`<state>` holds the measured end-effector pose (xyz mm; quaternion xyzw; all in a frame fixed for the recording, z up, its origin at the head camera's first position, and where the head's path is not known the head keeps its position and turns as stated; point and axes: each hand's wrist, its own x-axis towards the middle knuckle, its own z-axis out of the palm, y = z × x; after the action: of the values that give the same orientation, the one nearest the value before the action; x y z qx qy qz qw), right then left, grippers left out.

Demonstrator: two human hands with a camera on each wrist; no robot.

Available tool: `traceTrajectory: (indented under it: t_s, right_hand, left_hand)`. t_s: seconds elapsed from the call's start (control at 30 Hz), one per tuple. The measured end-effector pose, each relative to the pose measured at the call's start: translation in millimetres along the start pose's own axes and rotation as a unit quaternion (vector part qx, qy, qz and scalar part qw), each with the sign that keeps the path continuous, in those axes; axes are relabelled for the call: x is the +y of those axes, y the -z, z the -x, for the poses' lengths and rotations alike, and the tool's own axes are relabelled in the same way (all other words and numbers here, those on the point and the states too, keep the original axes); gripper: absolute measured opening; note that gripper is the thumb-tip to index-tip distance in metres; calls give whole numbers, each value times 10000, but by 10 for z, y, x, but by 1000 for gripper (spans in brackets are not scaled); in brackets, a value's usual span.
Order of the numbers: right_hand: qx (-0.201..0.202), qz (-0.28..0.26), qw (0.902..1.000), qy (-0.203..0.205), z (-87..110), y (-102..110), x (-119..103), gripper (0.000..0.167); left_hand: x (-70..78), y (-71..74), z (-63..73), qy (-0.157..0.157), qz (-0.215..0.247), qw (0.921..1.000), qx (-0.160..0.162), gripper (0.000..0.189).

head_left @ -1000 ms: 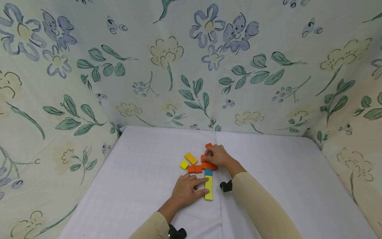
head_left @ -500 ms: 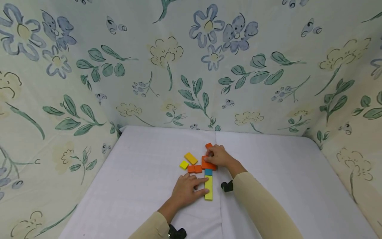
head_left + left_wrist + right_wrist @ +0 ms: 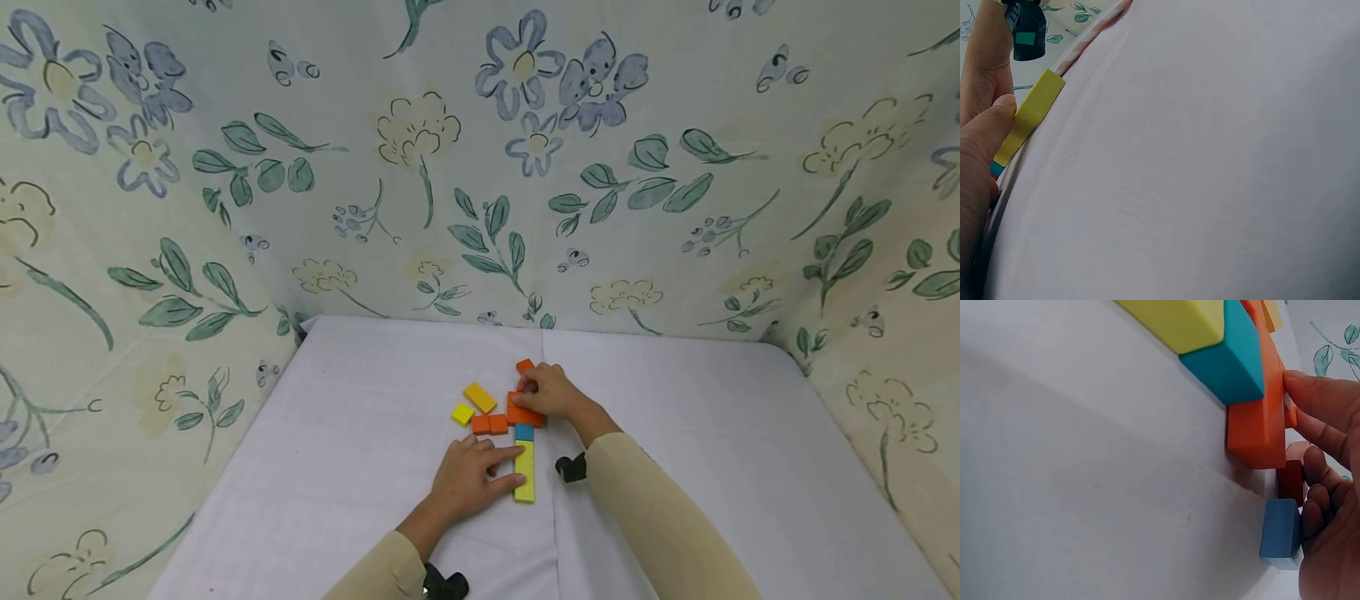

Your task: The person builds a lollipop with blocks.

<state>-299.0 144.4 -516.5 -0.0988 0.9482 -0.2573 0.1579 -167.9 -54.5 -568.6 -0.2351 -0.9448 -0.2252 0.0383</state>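
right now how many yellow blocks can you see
3: a long yellow block touched by the left hand, a small square yellow block and a deeper-yellow oblong block, both near two small orange blocks. Others could be hidden beneath the right hand.

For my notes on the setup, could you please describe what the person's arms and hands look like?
The left sleeve and right sleeve are long, plain beige. The left hand and right hand are bare, without gloves. A small black left device and black right device show near the cuffs. I see no cables.
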Motion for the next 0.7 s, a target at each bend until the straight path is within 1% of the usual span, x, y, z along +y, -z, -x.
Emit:
traceTrajectory:
  t_s: [0.2,0.3,0.5,0.6,0.7]
  right_hand:
    - [2,8,10000,47,16,7,-6,21]
    - [55,6,9999,147,38,3,-12,22]
    - [205,-7,9984,534,155,-31,-69,19]
    - [102,153,9970,755,233,-60,-122,23]
    - [-15,422,9943,976,298,-100,-174,27]
  left_hand:
    - [4,7,2,-16,3,10000,4,49]
    - [4,0,6,-30,-17,10000,2,49]
    - [-2,-12,9,-32,25,10000,15,50]
    - [-3,-13,7,-78,19,9999,87,49]
    - [-7,-15,3,-141,-35,9997,184,48]
